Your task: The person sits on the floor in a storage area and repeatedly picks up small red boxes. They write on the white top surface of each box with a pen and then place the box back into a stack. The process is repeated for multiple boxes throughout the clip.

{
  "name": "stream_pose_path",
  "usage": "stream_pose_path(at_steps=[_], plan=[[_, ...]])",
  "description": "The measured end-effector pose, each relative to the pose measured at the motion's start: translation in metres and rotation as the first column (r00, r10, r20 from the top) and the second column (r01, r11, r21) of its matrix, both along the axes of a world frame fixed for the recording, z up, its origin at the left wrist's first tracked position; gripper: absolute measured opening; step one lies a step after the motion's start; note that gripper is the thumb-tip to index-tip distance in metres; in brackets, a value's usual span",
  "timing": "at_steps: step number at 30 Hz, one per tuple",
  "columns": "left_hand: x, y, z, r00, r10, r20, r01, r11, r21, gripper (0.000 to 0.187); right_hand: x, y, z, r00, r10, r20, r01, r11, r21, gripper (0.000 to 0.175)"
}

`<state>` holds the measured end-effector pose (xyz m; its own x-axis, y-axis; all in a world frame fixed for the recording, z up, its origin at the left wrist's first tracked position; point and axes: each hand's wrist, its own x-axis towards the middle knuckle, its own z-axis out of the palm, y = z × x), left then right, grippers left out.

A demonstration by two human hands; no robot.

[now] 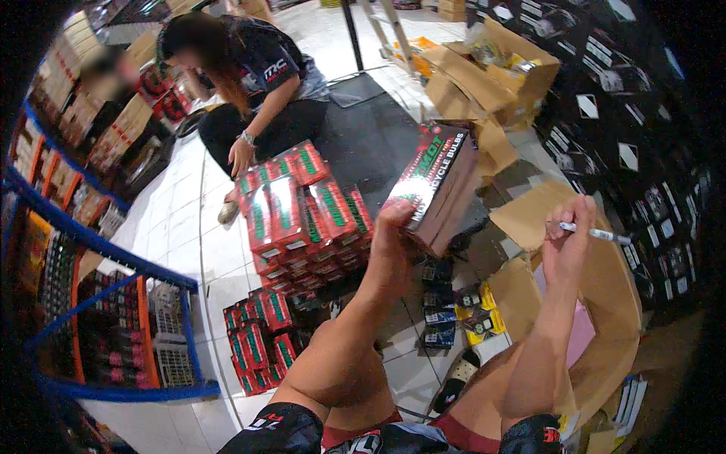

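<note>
My left hand [394, 227] grips a red and black box of motorcycle bulbs [439, 187] by its lower end. The box is tilted, with a printed side and a plain dark brown side in sight. In my right hand [570, 238] I hold a white pen [595, 232] above an open cardboard carton [615, 295]. Left of the held box, red and green boxes [283, 215] are stacked in several layers. A lower group of like boxes [255, 340] stands on the tiled floor, closer to me.
A co-worker [255, 74] sits across from me, one hand by the stack. Blue metal shelving [102, 238] runs along the left. Dark packaged goods [612, 113] line the right. Another open carton [499, 85] lies beyond, near a ladder [391, 28]. Yellow packets [482, 318] lie by my foot.
</note>
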<state>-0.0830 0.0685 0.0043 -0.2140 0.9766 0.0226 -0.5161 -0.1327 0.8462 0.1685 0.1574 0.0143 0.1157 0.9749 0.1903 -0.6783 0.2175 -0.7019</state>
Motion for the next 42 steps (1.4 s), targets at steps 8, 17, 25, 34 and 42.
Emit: stream_pose_path(at_steps=[8, 17, 25, 34, 42], plan=[[-0.061, -0.017, 0.001, -0.232, 0.375, -0.897, -0.644, 0.632, 0.431, 0.088, 0.011, 0.015, -0.025, 0.993, -0.038, 0.115, 0.038, 0.999, 0.0, 0.03], [-0.06, -0.02, -0.027, -0.405, 0.057, -0.913, -0.735, 0.573, 0.362, 0.091, 0.023, 0.023, -0.03, 0.976, -0.104, 0.19, 0.107, 0.994, -0.003, 0.031], [-0.055, -0.003, -0.031, -0.481, -0.018, -0.876, -0.738, 0.547, 0.394, 0.086, 0.025, 0.017, -0.023, 0.932, -0.157, 0.328, 0.169, 0.985, -0.011, 0.034], [0.052, 0.102, -0.092, -0.239, 0.07, -0.968, -0.179, 0.977, 0.115, 0.091, 0.019, 0.026, -0.022, 0.882, -0.258, 0.394, 0.279, 0.96, 0.005, 0.039], [0.037, 0.321, -0.186, -0.043, -0.154, -0.987, -0.456, 0.882, -0.118, 0.106, 0.035, 0.049, -0.021, 0.972, -0.181, 0.147, 0.209, 0.956, -0.204, 0.034]])
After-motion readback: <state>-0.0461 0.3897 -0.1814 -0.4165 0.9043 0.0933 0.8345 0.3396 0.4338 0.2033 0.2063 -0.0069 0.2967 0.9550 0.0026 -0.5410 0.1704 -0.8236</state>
